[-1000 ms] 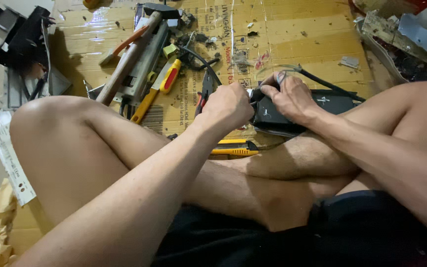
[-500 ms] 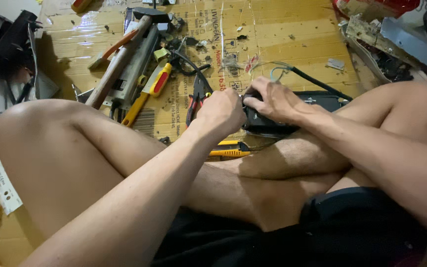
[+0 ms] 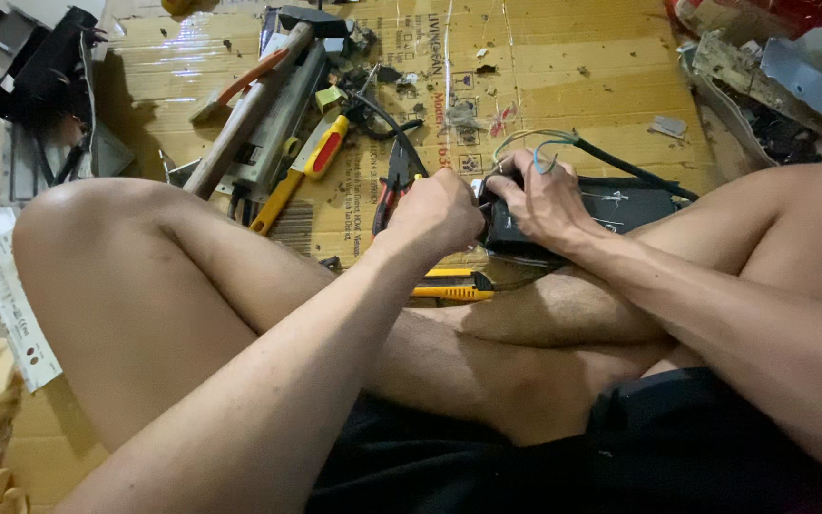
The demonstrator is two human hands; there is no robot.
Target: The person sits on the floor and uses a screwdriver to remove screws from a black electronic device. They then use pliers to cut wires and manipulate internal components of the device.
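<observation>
Cardboard flooring (image 3: pixel 563 76) underlies everything; at twelve o'clock my right hand (image 3: pixel 549 200) clamps the black rectangular box (image 3: pixel 620 205) steady, while my left hand (image 3: pixel 435 214) fists around a thin tool there.

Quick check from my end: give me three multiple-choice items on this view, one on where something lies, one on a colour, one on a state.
1. Where does the black box rest?
A. on the person's lower leg
B. on a shelf
C. in a drawer

2. What colour is the handle of the screwdriver lying on the cardboard?
A. blue
B. yellow and red
C. white

3. What is the left hand doing?
A. lying flat and open
B. closed on a small tool at the box's end
C. resting on the knee

Key: 1 A, it lies across the shin; 2 B, yellow grip, red inlay; 3 B, fingers are curled.
</observation>
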